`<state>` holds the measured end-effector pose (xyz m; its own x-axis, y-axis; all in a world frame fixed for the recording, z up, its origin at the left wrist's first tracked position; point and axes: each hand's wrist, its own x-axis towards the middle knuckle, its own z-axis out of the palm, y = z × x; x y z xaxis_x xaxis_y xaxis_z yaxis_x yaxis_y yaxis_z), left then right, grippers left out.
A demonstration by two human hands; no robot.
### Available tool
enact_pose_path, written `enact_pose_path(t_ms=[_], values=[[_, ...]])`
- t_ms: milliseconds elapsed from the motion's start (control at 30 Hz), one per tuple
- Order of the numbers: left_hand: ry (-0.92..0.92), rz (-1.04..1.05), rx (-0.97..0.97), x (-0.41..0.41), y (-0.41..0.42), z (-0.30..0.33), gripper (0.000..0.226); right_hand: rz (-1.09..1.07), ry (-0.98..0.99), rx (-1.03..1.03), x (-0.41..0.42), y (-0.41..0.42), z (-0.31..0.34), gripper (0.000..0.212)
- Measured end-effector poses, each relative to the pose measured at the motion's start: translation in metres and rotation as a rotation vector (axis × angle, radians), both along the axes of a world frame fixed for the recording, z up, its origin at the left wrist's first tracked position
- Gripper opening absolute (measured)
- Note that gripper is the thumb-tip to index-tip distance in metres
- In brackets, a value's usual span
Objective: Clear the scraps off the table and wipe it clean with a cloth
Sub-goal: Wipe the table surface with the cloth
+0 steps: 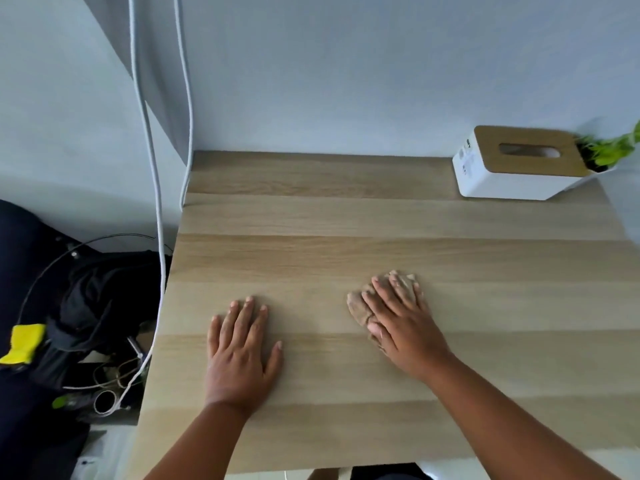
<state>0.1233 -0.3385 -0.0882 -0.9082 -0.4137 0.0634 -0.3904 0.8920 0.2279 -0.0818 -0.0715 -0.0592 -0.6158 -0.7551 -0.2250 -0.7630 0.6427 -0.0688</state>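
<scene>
- Wooden table meets a pale wall; no scraps visible
- Right hand presses flat-fingered on the crumpled cloth, mid-table
- Left hand lies flat, fingers apart, holding nothing
- Best wiped with overlapping strokes and steady pressure

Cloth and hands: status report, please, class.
Left hand flat on table. Right hand presses cloth. No scraps visible. Tissue box far right corner.

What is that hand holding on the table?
The right hand presses a crumpled tan cloth flat on the table, fingers across its top. The left hand holds nothing.
</scene>
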Motion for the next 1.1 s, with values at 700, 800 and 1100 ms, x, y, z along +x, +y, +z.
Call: enact_pose_path(t_ms=[700,800,1100], values=[[-0.041,-0.002,0.019,0.001,-0.001,0.007,0.068,-0.159,-0.016,-0.04,0.024,-0.059,-0.007,0.067],[-0.04,-0.006,0.034,0.003,-0.002,0.008,0.068,0.051,-0.035,-0.052,0.069,-0.009,-0.009,0.066],[0.056,0.0,0.066,-0.014,0.035,0.016,0.059,-0.35,-0.001,0.059,0.031,0.165,0.016,0.066]])
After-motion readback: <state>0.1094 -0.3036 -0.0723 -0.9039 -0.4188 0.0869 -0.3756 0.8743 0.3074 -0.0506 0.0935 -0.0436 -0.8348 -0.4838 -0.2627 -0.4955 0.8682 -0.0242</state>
